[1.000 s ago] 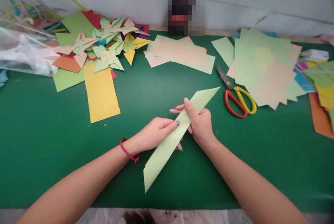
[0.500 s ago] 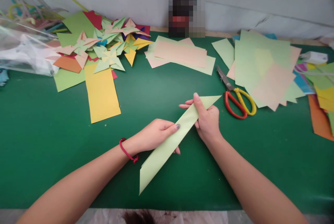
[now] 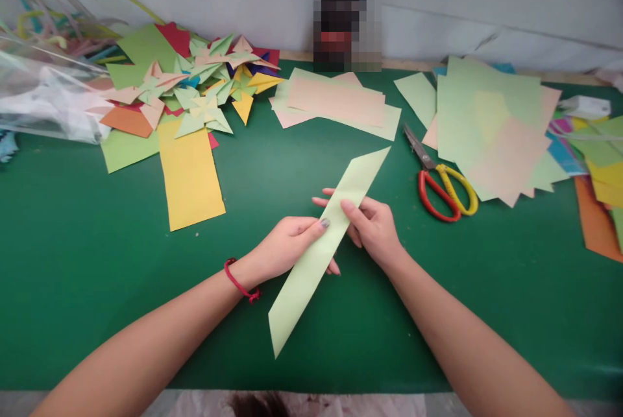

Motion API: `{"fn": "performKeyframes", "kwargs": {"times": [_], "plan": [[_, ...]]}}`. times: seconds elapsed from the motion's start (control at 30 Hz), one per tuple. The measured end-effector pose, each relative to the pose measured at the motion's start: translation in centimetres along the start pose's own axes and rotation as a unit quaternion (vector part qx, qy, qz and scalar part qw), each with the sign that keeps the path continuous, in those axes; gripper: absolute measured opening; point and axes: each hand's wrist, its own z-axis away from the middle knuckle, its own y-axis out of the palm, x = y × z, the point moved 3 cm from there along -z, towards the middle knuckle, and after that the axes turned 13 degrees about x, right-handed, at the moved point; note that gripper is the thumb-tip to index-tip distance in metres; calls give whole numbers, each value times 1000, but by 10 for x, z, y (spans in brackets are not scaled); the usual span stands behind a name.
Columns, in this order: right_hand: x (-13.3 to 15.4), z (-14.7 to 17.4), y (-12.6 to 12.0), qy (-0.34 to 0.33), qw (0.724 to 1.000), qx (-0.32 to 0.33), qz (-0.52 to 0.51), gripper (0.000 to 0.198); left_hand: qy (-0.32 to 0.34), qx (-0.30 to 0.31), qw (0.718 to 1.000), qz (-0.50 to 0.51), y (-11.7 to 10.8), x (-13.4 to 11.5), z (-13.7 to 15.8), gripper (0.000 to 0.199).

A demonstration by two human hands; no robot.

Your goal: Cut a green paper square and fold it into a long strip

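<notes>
Both hands hold a long pale-green folded paper strip [image 3: 311, 274] with slanted, pointed ends, tilted from lower left to upper right above the table. My left hand [image 3: 287, 245] grips it near the middle, thumb on top and fingers behind. A little higher, my right hand [image 3: 372, 226] pinches its right side, thumb on the face and fingertips showing past the far edge. Right of the hands lie scissors [image 3: 435, 177] with one red and one yellow handle, blades slightly apart.
A green-topped table [image 3: 121, 261] carries everything. At back left are folded paper stars [image 3: 204, 109] and a yellow sheet [image 3: 192, 177]. Pink and green strips [image 3: 335, 99] lie at back centre, a stack of paper sheets [image 3: 491, 125] at right, and a clear plastic bag [image 3: 43, 93] at far left.
The paper strip has turned steeper, its upper end moving up and left. My right hand has slid down and left along it, closer to my left hand, which has barely moved.
</notes>
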Motion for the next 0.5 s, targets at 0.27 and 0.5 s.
{"fn": "performKeyframes", "kwargs": {"times": [0.27,0.5], "plan": [[-6,1,0,28,999,28,25,40,1,-12,1000,5,0,0,-1,45],[-6,1,1,16,999,17,25,37,-7,-15,1000,10,1,-1,0,42]]}}
